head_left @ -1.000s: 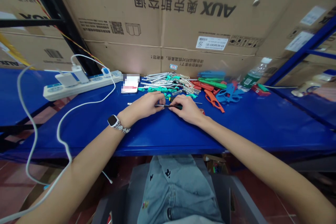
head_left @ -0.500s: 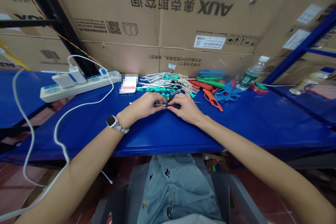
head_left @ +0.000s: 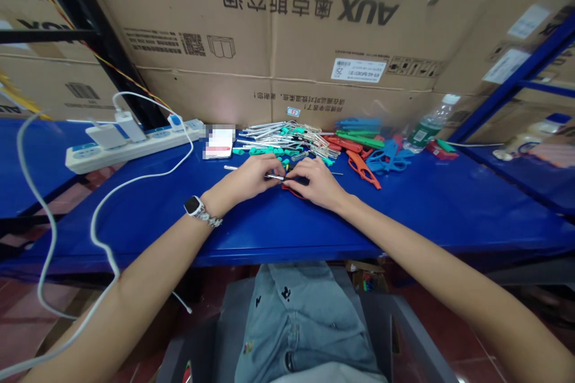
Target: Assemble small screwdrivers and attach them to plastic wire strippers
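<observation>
My left hand (head_left: 257,176), with a watch on its wrist, is closed in a pinch on the metal end of a slim metal-and-black tool (head_left: 276,177). My right hand (head_left: 318,181) is closed round the black part of that tool. Its exact kind is too small to make out. Under my right hand, a red curved piece (head_left: 295,192) lies on the blue table (head_left: 278,227). Just beyond both hands spreads a pile of thin metal rods (head_left: 269,130) with small green plastic pieces (head_left: 262,151).
Red, green and blue plastic handles (head_left: 363,167) lie to the right, near a water bottle (head_left: 426,127). A phone (head_left: 218,142) and a power strip (head_left: 135,146) with white cables are at the left. A large cardboard box (head_left: 287,36) stands behind.
Both hands have shifted slightly, and more of the tool's black part and the red piece below now show. A silver rod end shows left of my left hand.
</observation>
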Tool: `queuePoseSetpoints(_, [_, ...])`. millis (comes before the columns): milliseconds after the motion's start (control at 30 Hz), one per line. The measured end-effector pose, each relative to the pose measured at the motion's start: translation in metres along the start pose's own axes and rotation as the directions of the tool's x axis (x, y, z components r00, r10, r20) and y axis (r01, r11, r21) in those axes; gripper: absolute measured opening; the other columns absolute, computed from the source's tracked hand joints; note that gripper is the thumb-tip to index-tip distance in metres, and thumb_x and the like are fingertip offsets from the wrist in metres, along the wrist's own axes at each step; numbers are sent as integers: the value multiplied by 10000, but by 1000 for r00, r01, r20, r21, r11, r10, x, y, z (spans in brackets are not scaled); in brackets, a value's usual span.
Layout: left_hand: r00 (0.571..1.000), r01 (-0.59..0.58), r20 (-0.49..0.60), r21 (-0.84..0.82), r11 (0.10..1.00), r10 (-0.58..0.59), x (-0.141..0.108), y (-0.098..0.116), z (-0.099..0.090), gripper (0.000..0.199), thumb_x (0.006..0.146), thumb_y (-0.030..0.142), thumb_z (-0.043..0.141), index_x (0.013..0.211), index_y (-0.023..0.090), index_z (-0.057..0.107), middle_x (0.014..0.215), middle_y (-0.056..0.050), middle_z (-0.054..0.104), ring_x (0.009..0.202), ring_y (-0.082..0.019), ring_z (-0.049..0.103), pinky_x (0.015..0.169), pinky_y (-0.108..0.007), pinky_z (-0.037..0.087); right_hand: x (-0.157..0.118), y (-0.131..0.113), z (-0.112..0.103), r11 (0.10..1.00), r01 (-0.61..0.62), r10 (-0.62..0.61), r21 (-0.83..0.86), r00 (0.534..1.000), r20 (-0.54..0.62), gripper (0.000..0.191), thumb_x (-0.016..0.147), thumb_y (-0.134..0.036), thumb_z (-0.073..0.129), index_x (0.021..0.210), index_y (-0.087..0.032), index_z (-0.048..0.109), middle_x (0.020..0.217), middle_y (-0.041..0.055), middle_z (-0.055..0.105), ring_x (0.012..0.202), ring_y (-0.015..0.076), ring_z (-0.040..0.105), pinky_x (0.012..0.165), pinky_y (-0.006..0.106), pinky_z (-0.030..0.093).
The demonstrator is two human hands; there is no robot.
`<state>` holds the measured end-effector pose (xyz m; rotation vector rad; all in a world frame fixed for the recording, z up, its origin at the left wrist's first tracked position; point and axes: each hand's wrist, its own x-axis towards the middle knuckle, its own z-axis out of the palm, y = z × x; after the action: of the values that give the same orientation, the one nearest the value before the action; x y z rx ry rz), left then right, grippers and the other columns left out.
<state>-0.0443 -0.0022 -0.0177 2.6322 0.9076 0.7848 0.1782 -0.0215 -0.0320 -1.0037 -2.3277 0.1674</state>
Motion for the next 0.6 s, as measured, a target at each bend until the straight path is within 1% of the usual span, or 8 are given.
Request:
queuePoseSetpoints(67, [1000, 3, 2, -6, 1000, -3, -1, 0, -1, 41, 925, 207, 678, 911, 189, 712, 943, -50, 696, 846, -167, 650, 808, -312, 522, -1, 1, 0, 1000, -3, 3, 26, 1000, 2, 80, 902, -273, 794, 957, -223, 763, 950, 40, 785, 964, 244, 668, 873, 397, 398])
queuePoseSetpoints(167, [1000, 5, 24, -10, 1000, -4, -1, 0, -4, 85, 943, 247, 678, 949, 193, 743, 934, -54, 703, 824, -166, 655, 781, -310, 516, -3, 2, 0, 998, -31, 31, 56, 1000, -3, 116, 891, -223, 783, 1006, -226, 766, 956, 41, 789, 965, 243, 681, 885, 400, 421])
queuePoseSetpoints(300, [999, 18, 37, -20, 1000, -17, -1, 1, -5, 94, 938, 243, 679, 964, 191, 752, 930, -56, 720, 842, -171, 664, 802, -313, 518, -3, 3, 0, 994, -54, 57, 95, 998, -36, 73, 891, -178, 764, 944, -217, 793, 928, 55, 789, 922, 231, 688, 889, 402, 466])
queuePoseSetpoints(467, [995, 93, 34, -128, 987, -89, -2, 1, -5, 125, 895, 191, 691, 1018, 173, 703, 863, -29, 733, 761, -147, 670, 727, -276, 533, -4, 5, 1, 993, -42, 50, 114, 996, -75, 79, 883, -175, 781, 926, -230, 819, 881, 46, 791, 853, 215, 694, 837, 383, 502])
queuePoseSetpoints(600, [998, 51, 30, -84, 995, -49, -3, 1, -6, 70, 913, 226, 684, 946, 184, 731, 890, -39, 762, 800, -163, 686, 757, -292, 529, -4, 7, 3, 996, -12, 22, 91, 994, -110, 66, 870, -166, 802, 912, -212, 822, 859, 47, 792, 827, 208, 696, 823, 376, 494])
